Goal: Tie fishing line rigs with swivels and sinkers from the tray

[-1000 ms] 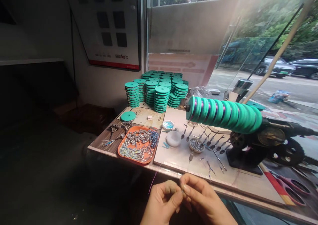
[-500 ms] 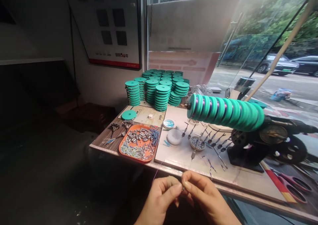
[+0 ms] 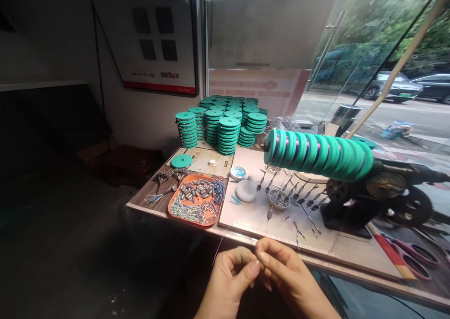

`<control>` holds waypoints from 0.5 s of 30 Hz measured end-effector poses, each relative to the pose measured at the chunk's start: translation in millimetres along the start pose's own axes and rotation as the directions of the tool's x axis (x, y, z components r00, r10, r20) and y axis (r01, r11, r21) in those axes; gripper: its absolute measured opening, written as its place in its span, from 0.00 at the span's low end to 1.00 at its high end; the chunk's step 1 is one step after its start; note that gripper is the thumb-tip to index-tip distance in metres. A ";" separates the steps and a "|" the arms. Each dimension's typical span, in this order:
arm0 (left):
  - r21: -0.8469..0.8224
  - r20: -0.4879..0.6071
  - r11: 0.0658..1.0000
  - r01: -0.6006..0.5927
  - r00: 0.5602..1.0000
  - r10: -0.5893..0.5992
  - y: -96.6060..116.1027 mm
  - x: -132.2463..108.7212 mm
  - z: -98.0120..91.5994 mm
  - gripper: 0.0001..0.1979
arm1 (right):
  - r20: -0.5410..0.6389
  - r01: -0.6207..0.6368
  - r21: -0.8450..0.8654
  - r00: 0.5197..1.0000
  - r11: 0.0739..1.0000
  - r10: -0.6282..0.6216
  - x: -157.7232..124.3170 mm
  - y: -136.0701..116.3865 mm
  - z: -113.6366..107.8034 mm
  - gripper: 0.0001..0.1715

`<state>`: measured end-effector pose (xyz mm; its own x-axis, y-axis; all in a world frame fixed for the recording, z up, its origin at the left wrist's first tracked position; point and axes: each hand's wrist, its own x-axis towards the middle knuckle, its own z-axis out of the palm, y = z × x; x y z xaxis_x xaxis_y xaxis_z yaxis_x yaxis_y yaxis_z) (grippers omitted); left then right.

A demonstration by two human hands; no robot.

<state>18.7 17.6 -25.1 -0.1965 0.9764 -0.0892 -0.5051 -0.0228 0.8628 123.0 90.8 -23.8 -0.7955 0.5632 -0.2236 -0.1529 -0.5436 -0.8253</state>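
My left hand [image 3: 234,279] and my right hand [image 3: 286,272] meet just off the table's front edge, thumbs and forefingers pinched together. Between their fingertips is something tiny, too small to name. A thin purple line [image 3: 217,251] runs up beside my left hand, where a tan wrap covers one finger. On the pale board [image 3: 242,220] behind them are a small bowl of grey beads [image 3: 279,200], a white round disc [image 3: 246,191] and several small metal-tipped pieces. An orange tray [image 3: 197,201] of weights, coloured tubes and small metal parts stands at the left.
Green foam spools [image 3: 230,136] are stacked at the back. A black winding machine [image 3: 381,187] carries a row of green spools [image 3: 318,155] at the right. Scissors [image 3: 413,258] lie at the right edge. One single green spool [image 3: 182,161] lies behind the tray.
The view has shifted slightly. Both hands remain pinched together at nearly the same place, with no clear change in their grip.
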 end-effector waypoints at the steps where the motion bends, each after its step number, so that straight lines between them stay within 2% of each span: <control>1: 0.007 0.000 1.000 0.003 1.000 -0.003 -0.1 -0.3 -0.1 0.13 | -0.003 0.004 -0.005 1.000 1.000 -0.004 -0.2 0.1 -0.3 0.17; 11: -0.009 -0.050 0.998 0.070 0.996 -0.070 -4.4 -0.6 0.1 0.13 | -0.005 0.010 -0.018 1.000 1.000 -0.010 2.2 5.2 -2.7 0.17; 13: -0.029 -0.084 0.996 0.081 0.993 -0.083 -4.7 -1.6 1.5 0.14 | -0.031 0.041 -0.068 0.999 0.997 -0.043 0.4 3.8 1.1 0.17; 15: -0.028 -0.125 0.995 0.092 0.988 -0.094 -3.0 -3.7 3.4 0.14 | -0.069 0.110 -0.200 0.990 0.974 -0.126 -9.2 2.7 3.1 0.17</control>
<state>23.8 14.7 -25.7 -0.2511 0.9399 -0.2315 -0.5441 0.0607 0.8368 128.1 82.2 -22.4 -0.7277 0.6687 -0.1527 -0.1191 -0.3425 -0.9319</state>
